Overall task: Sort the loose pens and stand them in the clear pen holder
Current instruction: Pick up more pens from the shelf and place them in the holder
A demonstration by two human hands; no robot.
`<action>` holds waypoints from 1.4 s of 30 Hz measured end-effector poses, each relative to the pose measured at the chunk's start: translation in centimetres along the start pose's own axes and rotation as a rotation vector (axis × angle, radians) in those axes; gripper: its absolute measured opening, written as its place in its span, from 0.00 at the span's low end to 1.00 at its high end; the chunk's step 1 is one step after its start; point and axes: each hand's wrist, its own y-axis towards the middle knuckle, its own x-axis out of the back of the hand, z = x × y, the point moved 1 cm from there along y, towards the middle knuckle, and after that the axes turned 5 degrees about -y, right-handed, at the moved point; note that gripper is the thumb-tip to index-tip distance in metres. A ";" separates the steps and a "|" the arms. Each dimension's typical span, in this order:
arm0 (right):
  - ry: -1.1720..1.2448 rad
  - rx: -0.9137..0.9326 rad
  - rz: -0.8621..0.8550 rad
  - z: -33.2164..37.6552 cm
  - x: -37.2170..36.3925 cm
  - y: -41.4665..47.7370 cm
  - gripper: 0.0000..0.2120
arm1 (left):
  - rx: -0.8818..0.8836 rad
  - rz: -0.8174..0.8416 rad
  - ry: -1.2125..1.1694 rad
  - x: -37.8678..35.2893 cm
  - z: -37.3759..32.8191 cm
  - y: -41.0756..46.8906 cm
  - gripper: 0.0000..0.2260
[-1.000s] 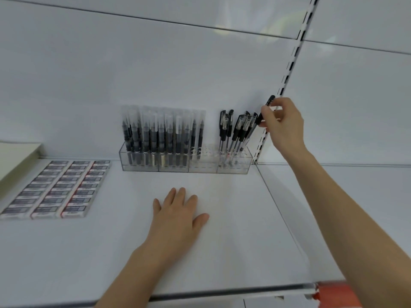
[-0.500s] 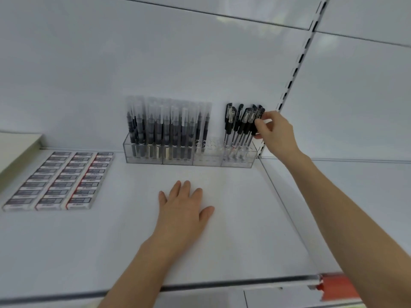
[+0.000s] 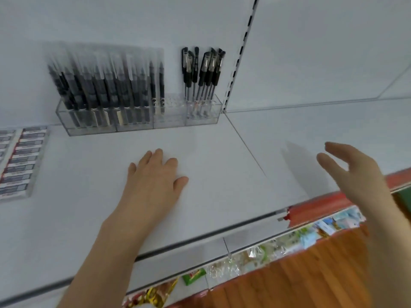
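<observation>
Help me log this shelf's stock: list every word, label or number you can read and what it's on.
No text can be read.
On the boxes at left: label strips, blurred.
On the pens in the clear holder: any print too small.
On the green packet below the shelf: red and yellow print, blurred.

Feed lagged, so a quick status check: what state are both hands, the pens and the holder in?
left hand: flat on the shelf, holding nothing.
right hand: open in mid-air, holding nothing.
clear pen holder: upright at the shelf's back.
black pens: standing in its rightmost compartment.
wrapped pens: standing in its left compartments.
</observation>
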 end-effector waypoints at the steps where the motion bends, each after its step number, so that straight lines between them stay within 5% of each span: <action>1: -0.006 -0.039 -0.042 -1.4 0.7 -1.3 0.20 | -0.014 -0.021 -0.012 0.0 -0.5 0.0 0.22; 8: -0.024 -0.236 -0.078 -10.4 2.9 -7.9 0.23 | -0.382 -0.249 -0.271 -2.2 -10.3 -2.0 0.20; 14: -0.044 -0.357 -0.041 -20.2 5.9 -13.0 0.25 | -0.658 -0.083 -0.348 -10.3 -23.4 -5.6 0.19; 30: -0.082 -0.776 -0.062 -42.6 17.1 -24.1 0.24 | -0.831 0.405 -0.095 -29.9 -46.3 -11.4 0.18; 42: -0.133 -0.841 -0.078 -59.3 24.8 -14.9 0.23 | -0.915 0.457 -0.051 -39.9 -64.1 -6.0 0.16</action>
